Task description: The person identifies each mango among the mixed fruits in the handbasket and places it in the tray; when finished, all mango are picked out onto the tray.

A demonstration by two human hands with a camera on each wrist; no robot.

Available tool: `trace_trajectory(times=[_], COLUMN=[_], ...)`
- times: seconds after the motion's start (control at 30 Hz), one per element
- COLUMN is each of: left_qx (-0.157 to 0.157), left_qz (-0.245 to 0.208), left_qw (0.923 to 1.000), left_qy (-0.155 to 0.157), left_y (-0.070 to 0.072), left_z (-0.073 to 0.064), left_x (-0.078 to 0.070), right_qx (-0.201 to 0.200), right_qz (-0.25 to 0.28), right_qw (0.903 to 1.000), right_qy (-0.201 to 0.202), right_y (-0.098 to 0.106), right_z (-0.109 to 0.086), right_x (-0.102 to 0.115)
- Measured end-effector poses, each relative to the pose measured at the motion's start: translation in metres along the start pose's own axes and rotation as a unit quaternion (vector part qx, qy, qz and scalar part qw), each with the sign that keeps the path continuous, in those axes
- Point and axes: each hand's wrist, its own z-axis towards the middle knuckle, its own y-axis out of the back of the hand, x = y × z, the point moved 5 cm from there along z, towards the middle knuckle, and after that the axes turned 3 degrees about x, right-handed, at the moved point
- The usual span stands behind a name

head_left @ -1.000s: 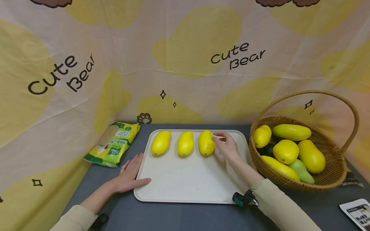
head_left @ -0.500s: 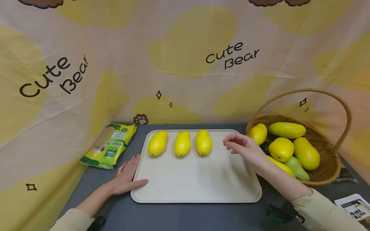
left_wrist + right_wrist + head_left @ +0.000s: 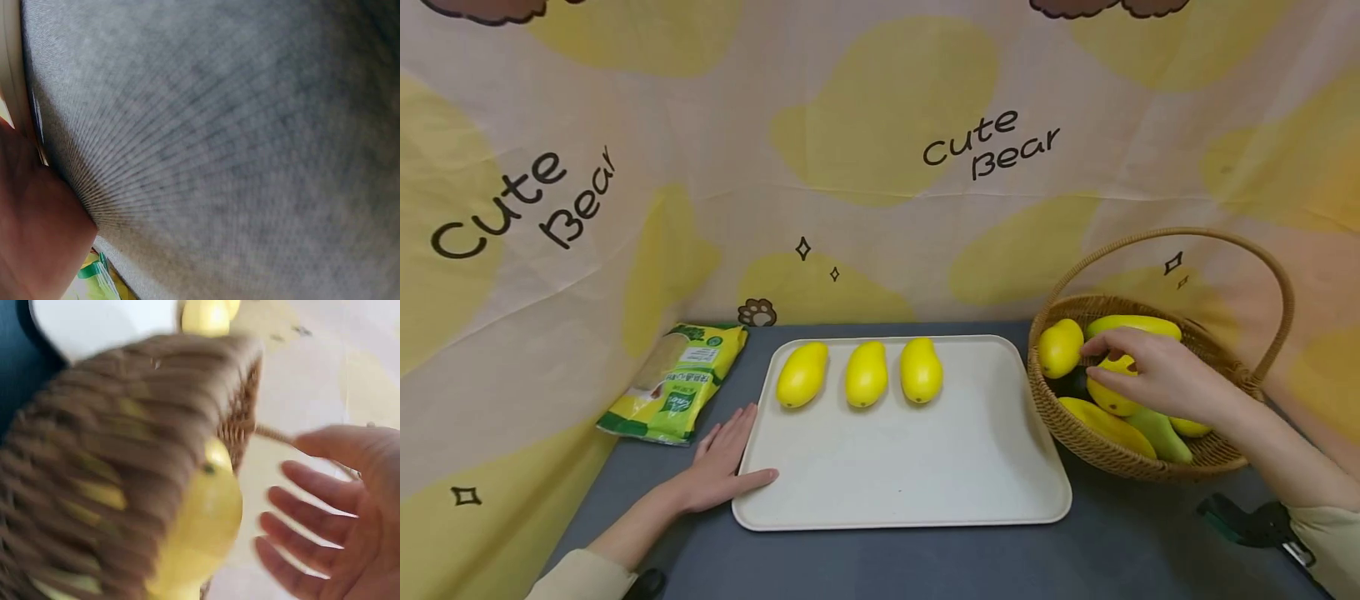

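Three yellow mangoes, the left one, the middle one and the right one, lie in a row along the far side of a white tray. My left hand rests flat at the tray's left edge, thumb over the rim. Over the wicker basket is my right hand, its fingers apart and loosely bent, holding nothing. Beneath it sits a round yellow fruit, partly hidden by the hand. The right wrist view shows the fingers spread beside a yellow fruit in the basket.
Also in the basket are a yellow fruit at the left, a long yellow one behind, another in front and a green one. The basket's handle arches above. A yellow-green packet lies left of the tray.
My right hand has left the rightmost mango on the tray and moved right, over the basket. The left hand stays at the tray's edge. The head view has shifted slightly.
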Motion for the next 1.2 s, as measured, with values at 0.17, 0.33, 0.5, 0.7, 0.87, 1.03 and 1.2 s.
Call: trace_trajectory(times=[0.17,0.33,0.5,0.7,0.87,1.03,1.2], left_qx=[-0.003,-0.003,-0.003,-0.007,-0.002,0.000,-0.001], left_qz=[0.001,0.001,0.000,-0.001,-0.005,-0.003,0.003], left_qw=[1.0000,1.0000,1.0000,0.9999,1.0000,1.0000,1.0000], left_qy=[-0.001,0.001,-0.002,-0.008,-0.006,0.000,0.001], left_y=[0.001,0.000,-0.001,-0.001,0.000,0.001,0.000], left_z=[-0.002,-0.002,-0.001,-0.001,-0.001,-0.002,-0.001], left_x=[-0.002,0.000,0.002,0.003,0.001,-0.001,0.002], right_qx=[0.092,0.133,0.127,0.078,0.042,0.034,0.033], right_qz=[-0.011,-0.018,-0.024,-0.040,-0.047,-0.047,-0.060], right_qw=[0.9957,0.9908,0.9916,0.9939,0.9944,0.9955,0.9942], right_qy=[0.000,0.019,-0.003,-0.067,-0.085,-0.075,-0.083], right_y=[-0.008,-0.015,-0.014,-0.004,0.002,0.003,0.004], right_z=[0.000,-0.001,-0.007,-0.016,-0.027,-0.038,-0.044], right_x=[-0.019,-0.027,-0.034,-0.044,-0.052,-0.061,-0.066])
